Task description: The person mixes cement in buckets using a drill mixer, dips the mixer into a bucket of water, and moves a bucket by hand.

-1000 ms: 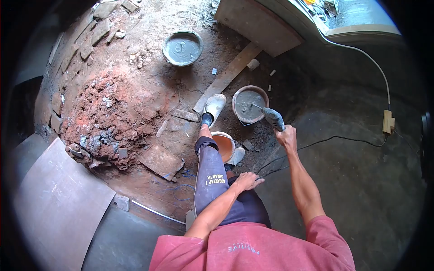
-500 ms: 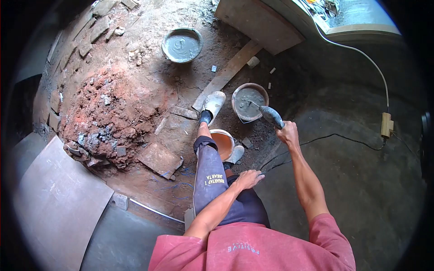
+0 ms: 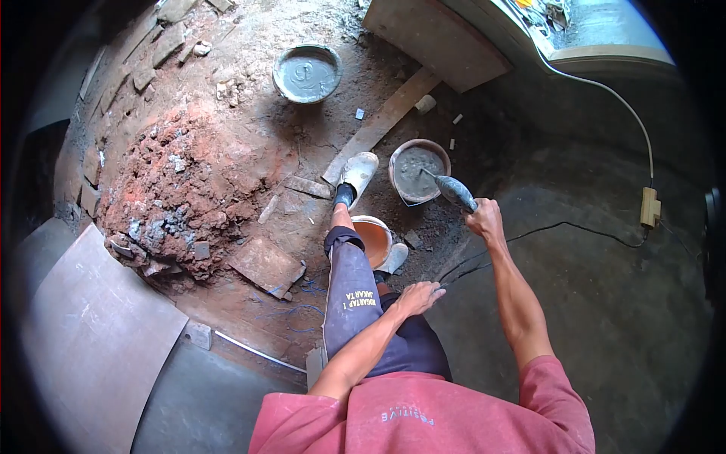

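Observation:
My right hand is closed round the end of a grey, cement-coated tool, whose thin tip reaches into a round bucket of wet grey mix. The part of the tool inside the mix is hidden. My left hand rests palm down on my bent knee, its fingers lying flat and holding nothing. Between my feet sits an orange-lined bucket, partly covered by my leg. Farther forward stands another bucket filled with smooth grey mix.
A heap of reddish rubble lies at the left, near a loose tile. A wooden plank runs toward a leaning board. A black cable leads to a yellowish socket box at the right.
My right hand and the tool have shifted slightly right, with the tool's tip still in the bucket. My left hand stays on the knee. The view has moved a little.

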The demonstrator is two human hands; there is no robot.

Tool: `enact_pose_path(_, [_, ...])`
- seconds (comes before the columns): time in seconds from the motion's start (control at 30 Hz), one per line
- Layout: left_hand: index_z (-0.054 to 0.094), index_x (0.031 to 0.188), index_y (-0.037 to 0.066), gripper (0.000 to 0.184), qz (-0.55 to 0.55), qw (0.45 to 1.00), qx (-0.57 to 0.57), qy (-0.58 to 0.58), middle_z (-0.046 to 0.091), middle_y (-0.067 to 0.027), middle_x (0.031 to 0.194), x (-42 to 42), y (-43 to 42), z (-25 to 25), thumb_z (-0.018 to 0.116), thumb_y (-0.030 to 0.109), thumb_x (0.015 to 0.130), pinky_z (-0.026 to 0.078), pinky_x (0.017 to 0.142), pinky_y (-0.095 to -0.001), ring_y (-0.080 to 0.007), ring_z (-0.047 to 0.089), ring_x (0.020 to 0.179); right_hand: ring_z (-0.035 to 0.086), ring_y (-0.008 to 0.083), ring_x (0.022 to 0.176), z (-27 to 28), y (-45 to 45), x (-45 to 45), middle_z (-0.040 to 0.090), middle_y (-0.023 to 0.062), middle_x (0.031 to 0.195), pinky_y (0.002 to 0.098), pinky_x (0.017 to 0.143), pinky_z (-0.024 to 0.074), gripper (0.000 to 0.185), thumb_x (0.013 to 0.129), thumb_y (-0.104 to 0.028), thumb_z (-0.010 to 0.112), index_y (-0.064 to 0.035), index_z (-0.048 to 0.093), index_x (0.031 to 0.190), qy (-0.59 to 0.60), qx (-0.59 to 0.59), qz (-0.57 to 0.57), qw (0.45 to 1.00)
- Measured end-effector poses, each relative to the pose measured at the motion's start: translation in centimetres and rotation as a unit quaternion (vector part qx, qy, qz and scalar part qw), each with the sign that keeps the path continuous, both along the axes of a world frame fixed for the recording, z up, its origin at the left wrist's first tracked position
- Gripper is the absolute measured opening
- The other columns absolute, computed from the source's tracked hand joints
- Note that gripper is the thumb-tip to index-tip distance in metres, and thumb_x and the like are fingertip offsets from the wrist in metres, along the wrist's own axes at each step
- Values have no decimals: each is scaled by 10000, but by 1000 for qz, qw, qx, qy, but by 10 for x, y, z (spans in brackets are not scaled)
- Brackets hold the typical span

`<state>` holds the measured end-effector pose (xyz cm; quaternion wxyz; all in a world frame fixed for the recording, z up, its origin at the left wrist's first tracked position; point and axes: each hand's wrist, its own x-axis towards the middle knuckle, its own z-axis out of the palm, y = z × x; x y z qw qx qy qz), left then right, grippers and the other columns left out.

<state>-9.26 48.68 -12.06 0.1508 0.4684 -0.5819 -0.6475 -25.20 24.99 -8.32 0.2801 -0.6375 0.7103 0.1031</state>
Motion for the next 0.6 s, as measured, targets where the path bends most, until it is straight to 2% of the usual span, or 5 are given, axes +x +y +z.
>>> enact_pose_path(0.27, [603, 1005, 50, 331, 47, 998, -21, 22, 653, -190, 904, -3, -11, 1, 511, 368, 1004, 504, 743, -538, -421, 637, 898, 671, 435, 790, 5, -13, 6, 672, 264, 801, 493, 763, 544, 186, 706, -165, 706, -24, 731, 824, 10, 8, 60, 998])
enact_pose_path(0.47, [606, 1017, 51, 325, 41, 999, -16, 12, 656, -190, 914, -6, -17, 7, 521, 363, 998, 506, 732, -538, -417, 637, 897, 665, 437, 792, 6, -13, 1, 669, 262, 800, 497, 763, 540, 190, 695, -162, 705, -22, 727, 821, 19, 22, 94, 995])
enact_pose_path(0.6, [615, 1025, 56, 325, 57, 998, -18, 23, 660, -195, 910, -12, -13, 6, 525, 366, 996, 509, 738, -547, -423, 641, 893, 659, 439, 792, 9, -13, -5, 660, 265, 788, 490, 762, 538, 185, 694, -158, 701, -20, 723, 815, 18, 14, 81, 996])
